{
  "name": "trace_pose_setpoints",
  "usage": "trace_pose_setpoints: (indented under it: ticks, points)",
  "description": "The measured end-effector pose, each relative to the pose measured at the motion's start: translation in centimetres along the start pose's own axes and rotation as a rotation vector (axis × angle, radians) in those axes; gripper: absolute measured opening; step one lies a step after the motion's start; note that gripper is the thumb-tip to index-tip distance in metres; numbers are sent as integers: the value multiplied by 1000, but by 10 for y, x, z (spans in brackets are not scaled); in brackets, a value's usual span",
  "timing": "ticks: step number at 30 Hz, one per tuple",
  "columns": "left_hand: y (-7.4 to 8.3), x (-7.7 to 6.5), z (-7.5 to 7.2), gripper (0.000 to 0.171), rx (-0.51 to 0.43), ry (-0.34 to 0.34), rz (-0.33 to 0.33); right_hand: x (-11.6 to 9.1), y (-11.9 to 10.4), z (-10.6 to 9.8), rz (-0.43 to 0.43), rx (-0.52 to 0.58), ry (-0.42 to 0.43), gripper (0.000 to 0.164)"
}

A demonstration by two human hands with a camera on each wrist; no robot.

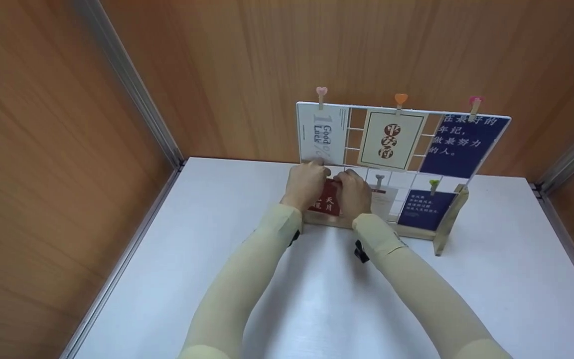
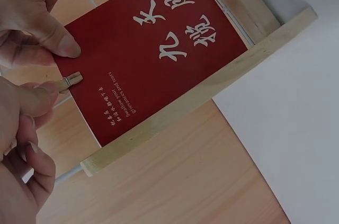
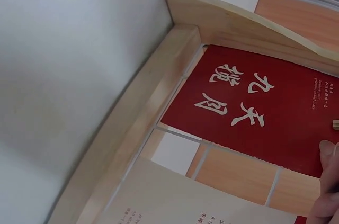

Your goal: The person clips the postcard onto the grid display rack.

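A red card [image 2: 122, 38] with white characters stands upright against the lower left of a white wire grid [image 1: 354, 148]. My left hand [image 1: 303, 187] pinches a small wooden clothespin [image 2: 74, 79], whose tip sits over the card's top edge. At the card's upper right corner, my right hand [image 1: 356, 195] pinches the edge, thumb on the front. The fingers behind the card are partly hidden. In the right wrist view only a bit of the right hand shows at the right border, near the clothespin.
A wooden base [image 1: 416, 232] with side legs [image 1: 449, 219] carries the grid on a white table [image 1: 177, 279]. Heart-topped clothespins hold a Good Luck card [image 1: 323, 130], a cream card [image 1: 391, 139] and blue cards [image 1: 459, 149]. Wood-grain panels [image 1: 227, 65] surround the table.
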State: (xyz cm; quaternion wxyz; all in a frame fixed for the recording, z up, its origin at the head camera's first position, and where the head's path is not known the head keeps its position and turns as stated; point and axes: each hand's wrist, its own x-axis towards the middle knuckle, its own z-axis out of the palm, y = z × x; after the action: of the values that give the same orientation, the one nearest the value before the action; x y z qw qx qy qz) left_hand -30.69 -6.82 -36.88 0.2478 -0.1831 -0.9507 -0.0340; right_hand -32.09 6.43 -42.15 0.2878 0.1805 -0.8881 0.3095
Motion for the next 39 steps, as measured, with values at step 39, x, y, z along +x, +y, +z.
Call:
trace_pose_setpoints:
  ticks: [39]
  points:
    - [-6,1,7,16,0,54,-23,4,-3,-2,64,15,-48,6]
